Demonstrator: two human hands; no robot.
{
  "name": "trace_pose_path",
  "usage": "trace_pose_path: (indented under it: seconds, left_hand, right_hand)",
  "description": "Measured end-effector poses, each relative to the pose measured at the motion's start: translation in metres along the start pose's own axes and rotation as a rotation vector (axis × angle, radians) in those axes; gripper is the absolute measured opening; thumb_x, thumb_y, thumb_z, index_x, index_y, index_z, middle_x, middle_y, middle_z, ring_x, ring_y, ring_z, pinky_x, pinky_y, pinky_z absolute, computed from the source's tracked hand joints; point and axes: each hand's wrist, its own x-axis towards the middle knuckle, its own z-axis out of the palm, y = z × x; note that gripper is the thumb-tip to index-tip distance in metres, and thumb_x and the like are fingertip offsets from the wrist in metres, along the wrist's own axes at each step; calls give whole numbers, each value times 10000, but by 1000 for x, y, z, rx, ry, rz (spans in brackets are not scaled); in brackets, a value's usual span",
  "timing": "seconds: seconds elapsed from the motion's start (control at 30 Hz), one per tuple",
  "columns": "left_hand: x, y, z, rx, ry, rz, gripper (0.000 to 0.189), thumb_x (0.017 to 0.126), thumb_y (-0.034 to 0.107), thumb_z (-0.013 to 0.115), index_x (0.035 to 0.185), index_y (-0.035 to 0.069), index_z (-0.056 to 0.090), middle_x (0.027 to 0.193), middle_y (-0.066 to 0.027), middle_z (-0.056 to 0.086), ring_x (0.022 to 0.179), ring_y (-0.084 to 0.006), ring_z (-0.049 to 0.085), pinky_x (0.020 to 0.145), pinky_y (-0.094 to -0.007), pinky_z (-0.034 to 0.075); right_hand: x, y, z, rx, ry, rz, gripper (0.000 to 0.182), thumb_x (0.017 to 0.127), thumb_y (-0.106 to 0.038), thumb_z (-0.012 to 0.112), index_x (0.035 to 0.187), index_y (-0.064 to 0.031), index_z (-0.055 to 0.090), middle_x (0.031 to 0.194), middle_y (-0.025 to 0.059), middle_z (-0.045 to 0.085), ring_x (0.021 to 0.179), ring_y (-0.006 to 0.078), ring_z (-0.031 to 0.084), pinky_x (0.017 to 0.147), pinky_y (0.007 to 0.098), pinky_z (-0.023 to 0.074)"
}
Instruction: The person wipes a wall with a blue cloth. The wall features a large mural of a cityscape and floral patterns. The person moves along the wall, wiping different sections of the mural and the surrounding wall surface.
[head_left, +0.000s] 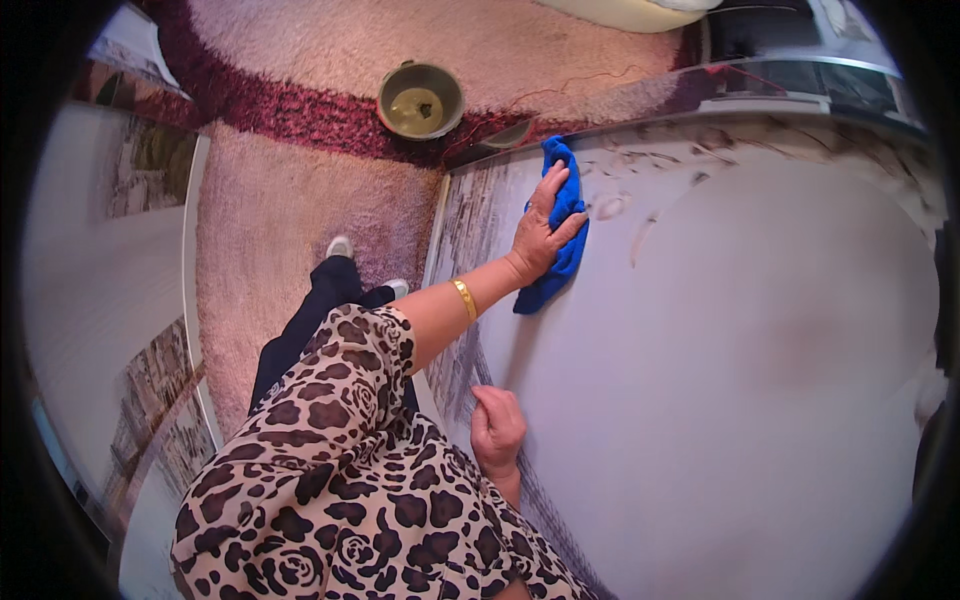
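My left hand (541, 232), with a gold-coloured bracelet on its wrist, presses a bunched blue cloth (551, 289) onto a broad white surface with a printed pattern (675, 360). The cloth lies near the upper left part of that surface, its ends sticking out above and below my fingers. Lower down, close to my body, my right hand (498, 431) is curled into a loose fist over the patterned edge, with nothing visible in it.
A dark round bucket (446, 94) with cloudy liquid stands on the pink and dark red rug (315, 180), beyond the surface's corner. A thin red cord (570, 79) trails over the rug. At the left is another white patterned surface (97, 262). A cream, rounded object (630, 13) shows at the top.
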Motion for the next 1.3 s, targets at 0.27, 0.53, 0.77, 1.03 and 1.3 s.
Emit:
trace_pose_path:
  seconds: [0.27,0.53,0.77,1.03,1.3]
  left_hand:
    - [-101,-183,-66,97,-31,-689,726,930,344,598,1494,35,262,1551,-195,266,1441,-336,249,1178,-390,199]
    - [-57,-53,-26,38,-33,-160,735,862,271,659,1474,66,307,1551,-191,281,1439,-421,220,1173,-488,182]
    - [2,-217,-69,179,61,-312,659,900,346,620,1438,72,356,1489,-211,367,1397,-364,324,1144,-405,272]
    - [-113,-232,-70,148,39,-608,691,921,288,619,1484,56,293,1553,-209,254,1443,-363,237,1182,-417,180]
    - [8,-207,-51,36,216,-283,612,896,151,623,1435,47,352,1476,-185,370,1370,-321,361,1136,-379,255]
  right_hand:
    - [-12,60,66,44,-265,218,217,795,79,587,978,-1,673,922,147,677,851,304,663,765,355,529]
    - [1,120,124,-77,-438,477,229,915,-195,618,1048,-8,630,881,199,675,818,294,677,746,359,524]
    - [59,166,171,415,-294,843,212,922,-47,538,1096,1,651,949,80,701,888,138,647,812,286,502]
    - [140,142,155,-7,53,299,186,919,29,534,1073,22,639,1072,137,644,981,215,621,820,304,524]
    - [187,119,139,-210,120,34,302,872,-11,556,1166,58,569,1188,212,595,1117,407,561,990,493,436]
